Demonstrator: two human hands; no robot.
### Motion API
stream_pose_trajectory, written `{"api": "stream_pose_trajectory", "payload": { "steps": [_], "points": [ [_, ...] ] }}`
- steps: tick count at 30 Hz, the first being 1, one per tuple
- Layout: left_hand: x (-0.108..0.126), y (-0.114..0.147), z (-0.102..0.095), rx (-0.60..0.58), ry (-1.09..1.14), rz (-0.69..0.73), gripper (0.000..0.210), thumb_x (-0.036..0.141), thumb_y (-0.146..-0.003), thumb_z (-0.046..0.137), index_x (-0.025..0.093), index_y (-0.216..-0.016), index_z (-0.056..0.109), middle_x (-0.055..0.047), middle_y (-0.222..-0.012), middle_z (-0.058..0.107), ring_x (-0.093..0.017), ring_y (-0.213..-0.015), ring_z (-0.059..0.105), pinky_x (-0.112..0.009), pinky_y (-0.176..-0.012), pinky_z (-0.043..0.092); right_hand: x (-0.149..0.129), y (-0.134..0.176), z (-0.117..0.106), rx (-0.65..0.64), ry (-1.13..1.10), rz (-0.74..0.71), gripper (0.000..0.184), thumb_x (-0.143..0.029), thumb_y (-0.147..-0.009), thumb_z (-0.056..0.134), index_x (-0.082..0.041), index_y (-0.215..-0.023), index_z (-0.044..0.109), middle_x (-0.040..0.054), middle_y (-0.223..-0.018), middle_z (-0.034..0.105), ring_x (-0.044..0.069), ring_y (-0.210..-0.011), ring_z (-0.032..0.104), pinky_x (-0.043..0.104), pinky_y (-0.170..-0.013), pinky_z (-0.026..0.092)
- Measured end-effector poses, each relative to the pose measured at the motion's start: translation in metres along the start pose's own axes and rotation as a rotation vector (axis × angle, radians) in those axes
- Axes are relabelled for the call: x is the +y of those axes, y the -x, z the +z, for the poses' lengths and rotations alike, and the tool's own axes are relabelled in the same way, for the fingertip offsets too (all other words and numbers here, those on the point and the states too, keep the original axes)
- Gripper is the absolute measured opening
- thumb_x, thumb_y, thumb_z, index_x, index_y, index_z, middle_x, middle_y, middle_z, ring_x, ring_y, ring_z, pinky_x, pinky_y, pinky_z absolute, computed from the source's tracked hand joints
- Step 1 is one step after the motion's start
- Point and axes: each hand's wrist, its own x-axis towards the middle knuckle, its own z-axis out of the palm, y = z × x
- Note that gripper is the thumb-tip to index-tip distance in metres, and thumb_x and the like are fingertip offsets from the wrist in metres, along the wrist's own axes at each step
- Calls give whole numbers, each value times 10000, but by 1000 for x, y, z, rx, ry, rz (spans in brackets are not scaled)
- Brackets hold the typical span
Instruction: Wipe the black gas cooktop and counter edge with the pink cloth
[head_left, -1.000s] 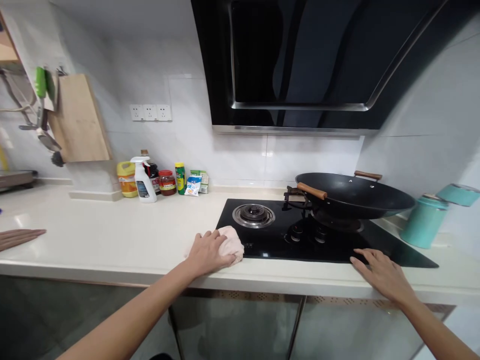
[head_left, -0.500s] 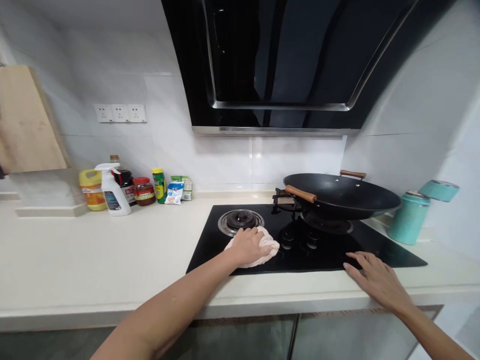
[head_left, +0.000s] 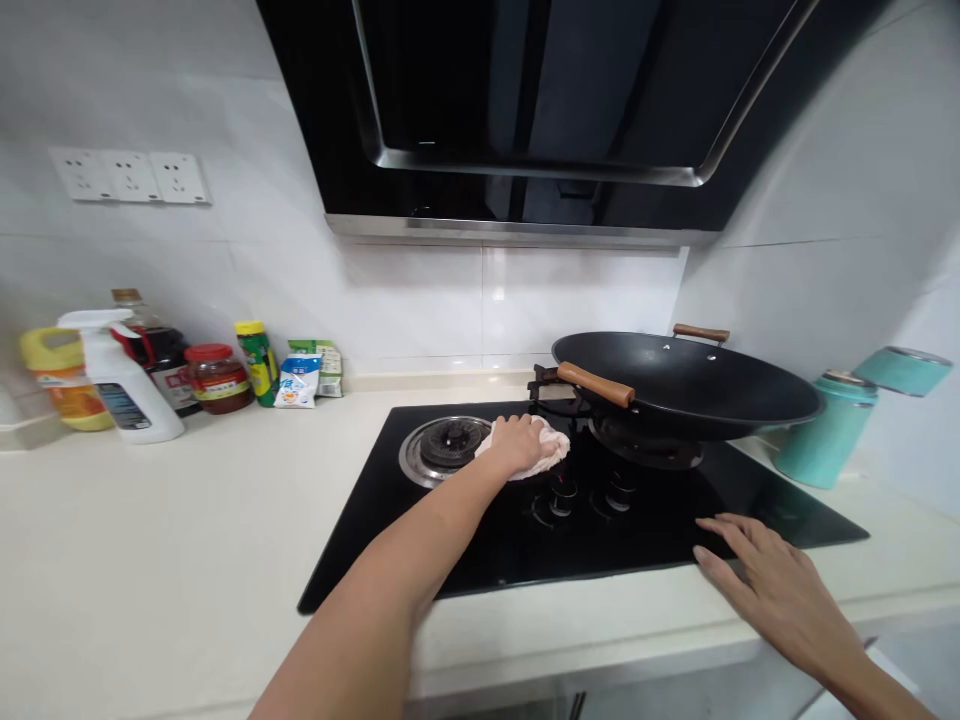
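Observation:
Under my left hand (head_left: 517, 442) a pale cloth (head_left: 553, 448) is bunched and pressed against the black glass cooktop (head_left: 480, 545). The cloth lies just right of the left burner (head_left: 450, 445), close to its metal ring. My fingers curl over it, so part of it is hidden. At the front right edge of the cooktop rests my right hand (head_left: 772, 575), fingers stretched out and holding nothing. Two control knobs (head_left: 562, 494) stand between the hands. A black wok (head_left: 690, 390) with wooden handles sits on the right burner.
A teal canister (head_left: 825, 430) with its lid raised stands right of the wok. On the left counter are a white spray bottle (head_left: 124, 380), a red-lidded jar (head_left: 217, 378), a yellow-capped container (head_left: 257, 362) and small packets (head_left: 300, 380). The black range hood (head_left: 525, 110) overhangs the cooktop.
My left hand has pushed the cloth farther back over the cooktop, toward the space right of the left burner. The view has come closer. My right hand remains at the front edge.

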Motion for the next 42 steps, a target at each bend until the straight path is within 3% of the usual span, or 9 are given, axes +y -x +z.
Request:
{"api": "stream_pose_trajectory", "payload": {
  "steps": [4, 9, 20, 27, 42],
  "points": [
    [-14, -36, 2, -33, 33, -42, 703, 766, -930, 303, 278, -1366, 557, -120, -1445, 575, -340, -1334, 503, -520, -1083, 375, 3, -1, -1, -3, -11, -9, 492, -651, -951, 415, -329, -1252, 634, 70, -1324, 613, 313, -1240, 575, 513, -999, 476],
    [-51, -71, 7, -69, 60, -117, 752, 789, -912, 309, 264, -1412, 508, -162, -1481, 520, -371, -1360, 469, -555, -1077, 374, 3, 0, -3, -7, -9, 15, 490, -651, -943, 426, -347, -1262, 640, 71, -1372, 599, 327, -1264, 563, 528, -1008, 479],
    [-120, -103, 13, -122, 79, -281, 735, 783, -885, 374, 272, -1395, 507, -171, -1522, 469, -401, -1379, 438, -541, -1058, 403, 7, 3, -3, -24, 17, 18, 481, -634, -949, 445, -367, -1304, 632, 52, -1402, 592, 332, -1299, 549, 533, -1055, 468],
    [-157, -101, 12, -116, 73, -357, 709, 748, -891, 401, 251, -1383, 513, -183, -1491, 509, -379, -1355, 486, -474, -1045, 422, 9, 4, 0, -15, -13, 33, 508, -663, -935, 457, -359, -1296, 644, 67, -1415, 585, 342, -1308, 535, 543, -1038, 476],
    [-205, -50, -1, -44, 72, -507, 716, 735, -911, 345, 212, -1370, 516, -210, -1431, 547, -375, -1308, 532, -461, -1013, 440, 12, 3, 4, 10, -24, 15, 528, -662, -923, 460, -336, -1280, 672, 79, -1396, 600, 361, -1307, 534, 548, -1046, 474]
  ]
}}
